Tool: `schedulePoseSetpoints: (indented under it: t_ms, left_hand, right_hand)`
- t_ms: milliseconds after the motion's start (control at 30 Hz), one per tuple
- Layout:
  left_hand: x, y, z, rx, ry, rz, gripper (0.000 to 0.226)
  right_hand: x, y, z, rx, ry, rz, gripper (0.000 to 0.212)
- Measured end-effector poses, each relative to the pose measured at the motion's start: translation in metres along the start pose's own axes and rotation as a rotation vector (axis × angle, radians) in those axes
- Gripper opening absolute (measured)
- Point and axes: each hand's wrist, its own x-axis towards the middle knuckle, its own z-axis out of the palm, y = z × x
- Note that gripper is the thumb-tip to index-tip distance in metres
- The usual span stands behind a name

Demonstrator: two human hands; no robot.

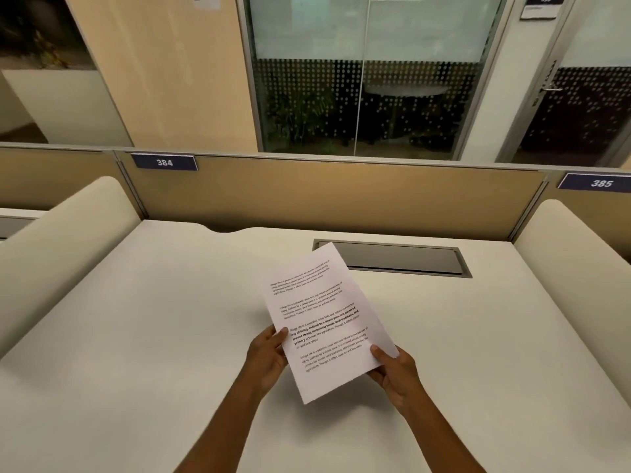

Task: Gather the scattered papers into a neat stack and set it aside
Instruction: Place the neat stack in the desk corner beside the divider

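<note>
Both forearms reach forward; the left hand [268, 356] and the right hand [396, 372] each pinch the papers [324, 319], thumbs on top

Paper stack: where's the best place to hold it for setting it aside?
Keep hold of the paper stack at its near end, left hand and right hand pinching opposite long edges; it's tilted up off the desk, so those edges are free.

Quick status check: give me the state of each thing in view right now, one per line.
papers: gathered in one stack, held tilted above the desk, printed side up
left hand: thumb pinches the stack's left edge
right hand: thumb pinches the stack's lower right corner
desk: no loose sheets visible on it
cable tray lid: down, far edge partly behind the papers
</note>
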Motion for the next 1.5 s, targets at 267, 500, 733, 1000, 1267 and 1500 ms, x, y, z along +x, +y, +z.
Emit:
schedulePoseSetpoints:
  t_ms: [267, 500, 733, 1000, 1267, 1500]
  left_hand:
    - [-0.021, -0.044, 0.017, 0.243, 0.351, 0.124, 0.018]
    - [-0.024, -0.046, 0.010, 0.384, 0.414, 0.188, 0.018]
    - [-0.029, -0.039, -0.007, 0.386, 0.384, 0.217, 0.019]
    - [-0.033, -0.029, -0.031, 0.388, 0.390, 0.204, 0.018]
    - [-0.026, -0.002, -0.066, 0.434, 0.392, 0.222, 0.019]
    - [-0.006, 0.036, -0.113, 0.457, 0.382, 0.239, 0.021]
  right_hand:
    - [-0.012, 0.022, 0.009, -0.066, 0.101, -0.061, 0.041]
    - [-0.020, 0.023, -0.001, -0.067, 0.019, -0.014, 0.031]
    - [-0.017, 0.009, -0.005, -0.232, -0.086, 0.033, 0.034]
    - [-0.009, -0.004, 0.013, -0.532, -0.211, 0.021, 0.033]
    - [-0.001, 0.007, 0.055, -0.703, -0.162, 0.003, 0.024]
    - [0.007, 0.028, 0.110, -0.698, -0.163, -0.019, 0.023]
